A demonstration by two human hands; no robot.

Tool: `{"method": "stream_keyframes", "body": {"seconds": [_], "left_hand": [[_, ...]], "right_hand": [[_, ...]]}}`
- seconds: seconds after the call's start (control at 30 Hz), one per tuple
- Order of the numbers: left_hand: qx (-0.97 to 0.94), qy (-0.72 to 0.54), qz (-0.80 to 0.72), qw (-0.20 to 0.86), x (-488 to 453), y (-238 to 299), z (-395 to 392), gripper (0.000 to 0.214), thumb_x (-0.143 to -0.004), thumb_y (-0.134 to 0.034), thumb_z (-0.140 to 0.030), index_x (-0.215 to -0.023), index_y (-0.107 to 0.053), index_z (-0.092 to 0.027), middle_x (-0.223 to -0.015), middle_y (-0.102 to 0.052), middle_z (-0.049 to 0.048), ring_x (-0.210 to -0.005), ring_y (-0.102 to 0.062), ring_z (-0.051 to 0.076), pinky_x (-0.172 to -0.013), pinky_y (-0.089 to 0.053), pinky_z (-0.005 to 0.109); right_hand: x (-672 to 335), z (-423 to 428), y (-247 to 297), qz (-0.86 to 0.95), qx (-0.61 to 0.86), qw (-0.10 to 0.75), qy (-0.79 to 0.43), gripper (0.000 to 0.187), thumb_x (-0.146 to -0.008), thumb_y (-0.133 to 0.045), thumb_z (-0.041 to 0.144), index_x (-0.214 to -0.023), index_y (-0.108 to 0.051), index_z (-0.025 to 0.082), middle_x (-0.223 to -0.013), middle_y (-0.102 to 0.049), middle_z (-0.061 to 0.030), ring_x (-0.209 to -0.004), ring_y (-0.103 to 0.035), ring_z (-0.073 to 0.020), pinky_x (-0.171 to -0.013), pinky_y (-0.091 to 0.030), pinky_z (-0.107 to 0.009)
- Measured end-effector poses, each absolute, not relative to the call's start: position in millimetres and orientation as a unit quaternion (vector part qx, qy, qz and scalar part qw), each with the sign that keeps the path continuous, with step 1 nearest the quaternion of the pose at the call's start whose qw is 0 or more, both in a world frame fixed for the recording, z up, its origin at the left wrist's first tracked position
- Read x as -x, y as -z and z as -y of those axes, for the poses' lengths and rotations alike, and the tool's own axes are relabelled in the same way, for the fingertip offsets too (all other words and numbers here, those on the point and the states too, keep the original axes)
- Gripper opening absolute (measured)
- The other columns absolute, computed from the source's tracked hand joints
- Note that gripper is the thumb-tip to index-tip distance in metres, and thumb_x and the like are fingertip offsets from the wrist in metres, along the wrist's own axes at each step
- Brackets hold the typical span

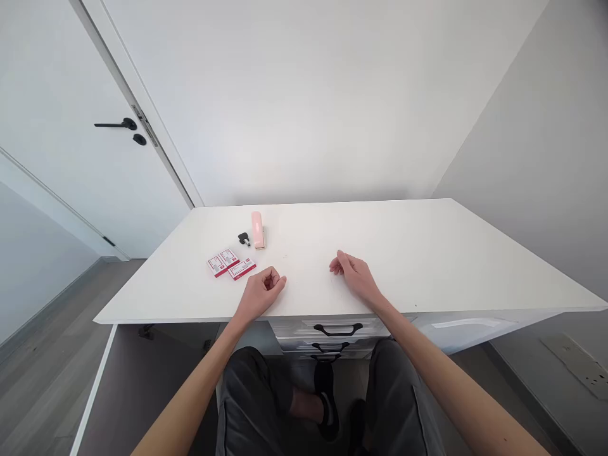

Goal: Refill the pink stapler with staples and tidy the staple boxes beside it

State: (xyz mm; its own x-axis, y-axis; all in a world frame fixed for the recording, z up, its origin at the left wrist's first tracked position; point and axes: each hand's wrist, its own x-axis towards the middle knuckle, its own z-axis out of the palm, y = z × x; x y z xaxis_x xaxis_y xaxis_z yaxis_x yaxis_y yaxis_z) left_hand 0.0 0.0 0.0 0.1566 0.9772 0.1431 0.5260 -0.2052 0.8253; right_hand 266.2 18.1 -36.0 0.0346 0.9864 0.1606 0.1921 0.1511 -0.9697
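My left hand (pixel 263 289) rests on the white table (pixel 427 253) near its front edge, fingers loosely curled with nothing in them. Just beyond it lie two small red-and-white boxes (pixel 223 261) (pixel 242 269). Farther back lie a pink stapler (pixel 258 230) and a small black object (pixel 244 239) beside it. My right hand (pixel 354 273) rests on the table to the right, fingers bent and relaxed, holding nothing.
Drawers with black handles (pixel 338 330) sit under the table in front of my knees. A white door with a black handle (pixel 116 125) stands at the left. White walls close off the back and right.
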Motion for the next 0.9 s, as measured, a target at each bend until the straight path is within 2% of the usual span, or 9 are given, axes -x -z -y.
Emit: {"method": "stream_keyframes", "body": {"seconds": [0.63, 0.7, 0.77, 0.87, 0.9], "left_hand": [[-0.706, -0.354, -0.543, 0.286, 1.9, 6.9, 0.2, 0.034, -0.091, -0.058, -0.039, -0.069, -0.037, -0.022, -0.065, -0.042, -0.0048, -0.061, -0.037, 0.012, -0.058, -0.031, 0.028], [-0.705, -0.371, -0.556, 0.236, 2.7, 8.0, -2.9, 0.033, -0.092, -0.055, -0.039, -0.070, -0.037, -0.023, -0.065, -0.044, -0.0040, -0.061, -0.039, 0.014, -0.060, -0.034, 0.029], [-0.703, -0.391, -0.578, 0.140, 4.0, 7.7, -12.4, 0.028, -0.094, -0.054, -0.037, -0.073, -0.040, -0.024, -0.070, -0.050, -0.0014, -0.067, -0.047, 0.017, -0.067, -0.040, 0.032], [-0.694, -0.388, -0.605, -0.024, 6.3, 4.0, -40.3, 0.012, -0.092, -0.056, -0.034, -0.090, -0.050, -0.023, -0.099, -0.061, 0.0074, -0.096, -0.056, 0.026, -0.091, -0.044, 0.042], [-0.686, -0.377, -0.620, -0.056, 7.1, 2.2, -51.9, 0.016, -0.090, -0.059, -0.033, -0.099, -0.052, -0.022, -0.111, -0.061, 0.0108, -0.106, -0.054, 0.030, -0.096, -0.042, 0.045]], "right_hand": [[-265.7, -17.8, 35.7, 0.583, 0.524, 0.482, -0.391, 0.063, -0.098, -0.039, 0.074, -0.078, -0.071, 0.023, -0.082, -0.072, -0.0061, -0.082, -0.064, -0.0228, -0.082, -0.048, -0.036], [-265.7, -17.5, 35.6, 0.585, 0.527, 0.479, -0.389, 0.064, -0.099, -0.038, 0.074, -0.078, -0.071, 0.023, -0.082, -0.072, -0.0061, -0.082, -0.064, -0.0228, -0.082, -0.048, -0.036], [-265.9, -17.4, 35.7, 0.588, 0.526, 0.477, -0.386, 0.063, -0.099, -0.038, 0.074, -0.077, -0.070, 0.024, -0.082, -0.072, -0.0057, -0.082, -0.064, -0.0227, -0.082, -0.048, -0.036], [-265.9, -17.5, 36.2, 0.593, 0.521, 0.479, -0.384, 0.062, -0.099, -0.039, 0.073, -0.077, -0.070, 0.024, -0.082, -0.072, -0.0053, -0.081, -0.064, -0.0225, -0.082, -0.049, -0.035], [-265.9, -17.7, 36.4, 0.593, 0.522, 0.479, -0.383, 0.062, -0.099, -0.039, 0.074, -0.078, -0.070, 0.024, -0.082, -0.072, -0.0052, -0.081, -0.065, -0.0225, -0.082, -0.049, -0.035]]}}
